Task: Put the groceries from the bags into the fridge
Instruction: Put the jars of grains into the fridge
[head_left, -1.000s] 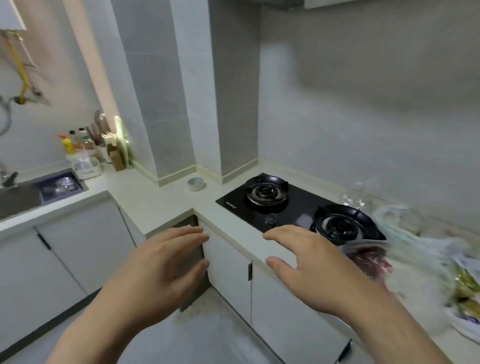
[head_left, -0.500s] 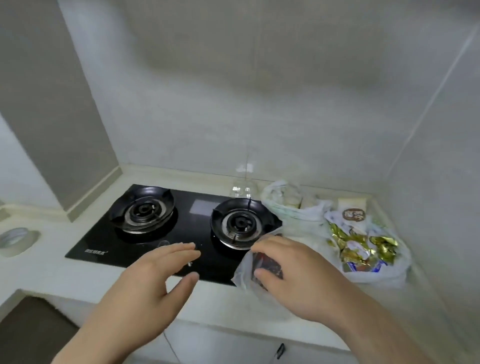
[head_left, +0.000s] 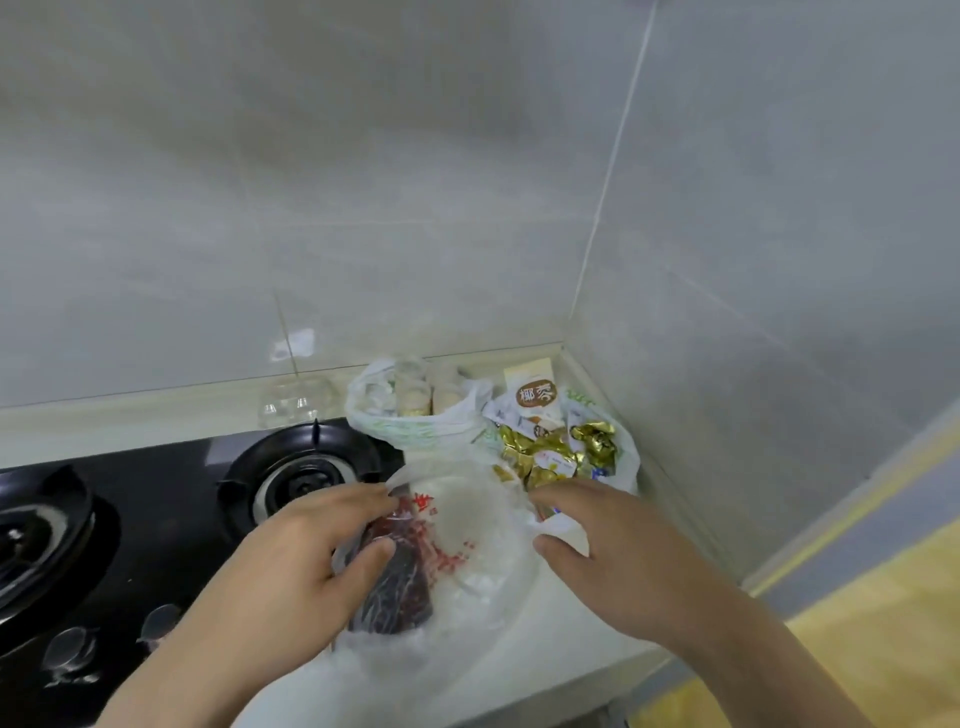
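Observation:
Three plastic bags sit on the counter right of the stove. The nearest clear bag (head_left: 467, 525) holds a dark red packet (head_left: 400, 587). My left hand (head_left: 291, 566) pinches this bag's left rim between thumb and fingers. My right hand (head_left: 618, 556) is at the bag's right rim, fingers spread; I cannot tell whether it grips the plastic. Behind stands a white bag (head_left: 410, 415) with pale jars, and to the right a bag of gold-wrapped snacks (head_left: 561, 452). No fridge is in view.
A black two-burner gas stove (head_left: 156, 519) lies left of the bags, its knobs near the counter's front edge. A clear glass container (head_left: 293, 402) stands behind the right burner. Tiled walls meet in a corner behind the bags. A yellow floor (head_left: 857, 597) shows at the right.
My view swung right from the sink side to the corner with the bags. Both hands moved onto the nearest clear bag, the left one taking hold of its rim.

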